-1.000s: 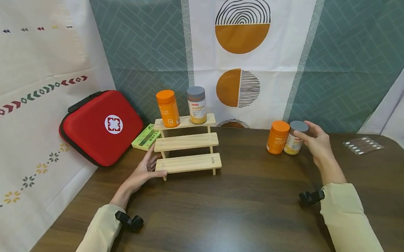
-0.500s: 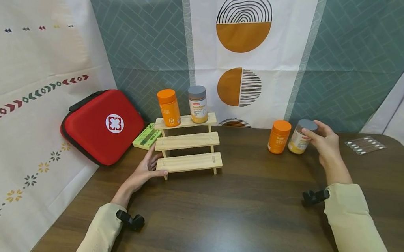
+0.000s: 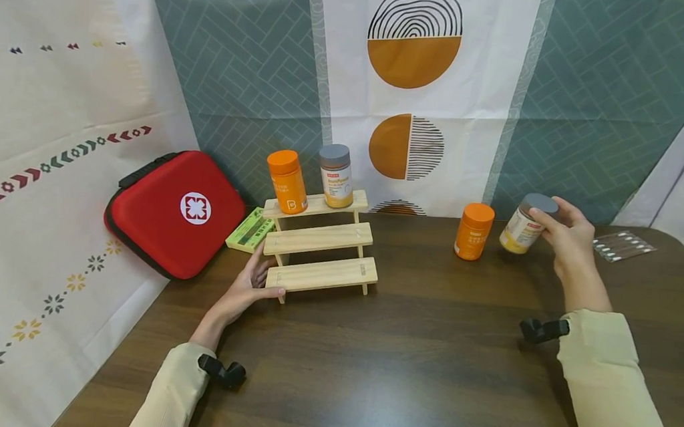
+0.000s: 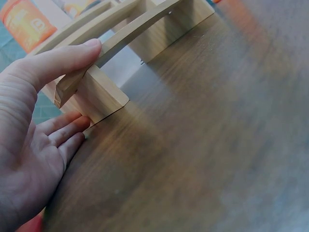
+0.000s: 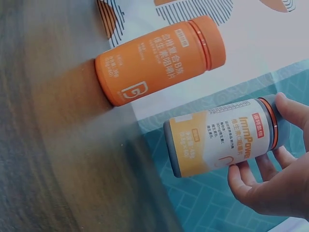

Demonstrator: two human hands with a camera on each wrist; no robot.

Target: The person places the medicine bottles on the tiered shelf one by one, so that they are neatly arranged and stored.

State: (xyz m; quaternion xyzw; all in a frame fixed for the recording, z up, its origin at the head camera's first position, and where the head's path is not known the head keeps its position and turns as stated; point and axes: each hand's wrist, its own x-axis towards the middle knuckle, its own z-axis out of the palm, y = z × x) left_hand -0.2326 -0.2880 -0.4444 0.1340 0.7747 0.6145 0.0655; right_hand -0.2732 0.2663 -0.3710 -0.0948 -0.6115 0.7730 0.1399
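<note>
At the right of the head view, my right hand (image 3: 574, 248) grips a supplement bottle (image 5: 212, 137) with a grey lid and a white-and-yellow label. Thumb and fingers hold it near the lid; it leans, raised off the table. Left of it stands an orange supplement bottle (image 3: 474, 231). My left hand (image 3: 243, 291) holds the left end of a three-step wooden stand (image 3: 322, 274). Its thumb (image 4: 72, 59) lies over the lowest step, with the fingers by the side panel. On the top step are another orange bottle (image 3: 287, 182) and another grey-lidded bottle (image 3: 336, 177).
A red first-aid case (image 3: 195, 242) leans at the left, with a green-yellow box (image 3: 251, 230) between it and the stand. At the far right lies a clear packet of cotton swabs (image 3: 624, 246). Hanging cloths (image 3: 466, 163) rise behind the brown table (image 3: 401, 379).
My right hand has drawn the grey-lidded bottle rightward, away from the orange one, then lifted and tilted it. My left hand keeps its place on the stand.
</note>
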